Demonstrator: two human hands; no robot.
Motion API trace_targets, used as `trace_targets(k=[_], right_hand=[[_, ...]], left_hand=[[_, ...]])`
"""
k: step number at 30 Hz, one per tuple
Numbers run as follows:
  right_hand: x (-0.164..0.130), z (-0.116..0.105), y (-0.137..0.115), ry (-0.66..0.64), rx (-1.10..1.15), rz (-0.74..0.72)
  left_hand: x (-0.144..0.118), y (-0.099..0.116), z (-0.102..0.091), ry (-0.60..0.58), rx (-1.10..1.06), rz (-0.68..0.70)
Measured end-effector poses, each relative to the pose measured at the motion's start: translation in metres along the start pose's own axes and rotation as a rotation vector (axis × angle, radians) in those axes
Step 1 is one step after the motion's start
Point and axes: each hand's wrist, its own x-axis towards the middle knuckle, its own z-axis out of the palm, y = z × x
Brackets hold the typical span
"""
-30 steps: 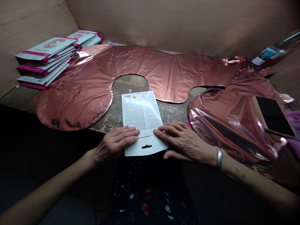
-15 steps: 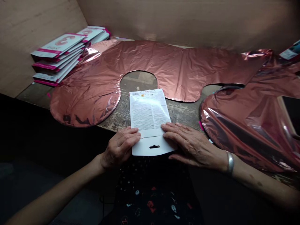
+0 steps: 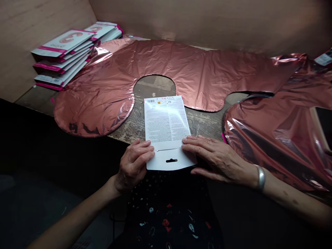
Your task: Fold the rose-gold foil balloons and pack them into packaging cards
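Note:
A white printed cardboard packet (image 3: pixel 166 121) with a barcode, small text and a hang-hole flap lies back side up at the table's front edge, the flap jutting toward me. My left hand (image 3: pixel 135 164) is closed at its left edge, fingertips on the card near the crease; part of the thumb is hidden. At the right edge rests my right hand (image 3: pixel 220 157), fingers stretched out with their tips on the card, thumb spread away below. Behind the packet a large flat rose-gold foil balloon (image 3: pixel 155 57) with curved lobes spreads across the table.
Several white-and-pink packets printed with a 3 (image 3: pixel 62 43) are stacked at the back left. More rose-gold foil (image 3: pixel 272 128) covers the right side, with a dark-screened device (image 3: pixel 324 124) on it. Wooden panels (image 3: pixel 207 24) stand behind and at the left.
My right hand has slid slightly right, its thumb now farther from the packet's flap. The left hand keeps its place at the left edge. The view has shifted a little.

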Motion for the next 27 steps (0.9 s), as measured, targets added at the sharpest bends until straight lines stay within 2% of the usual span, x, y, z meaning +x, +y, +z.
trace_targets(k=[6, 14, 22, 27], right_hand=[[-0.001, 0.003, -0.005, 0.005, -0.08, 0.007], [0.006, 0.028, -0.038, 0.168, -0.204, 0.103], [0.024, 0.032, -0.047, 0.318, -0.305, 0.112], [0.031, 0.045, -0.058, 0.316, -0.34, 0.147]], left_hand=[[0.003, 0.005, 0.0, 0.025, -0.011, 0.003], [0.001, 0.005, 0.003, 0.051, -0.02, 0.011], [0.001, 0.004, 0.003, 0.074, -0.049, 0.017], [0.002, 0.006, 0.003, 0.081, -0.044, 0.017]])
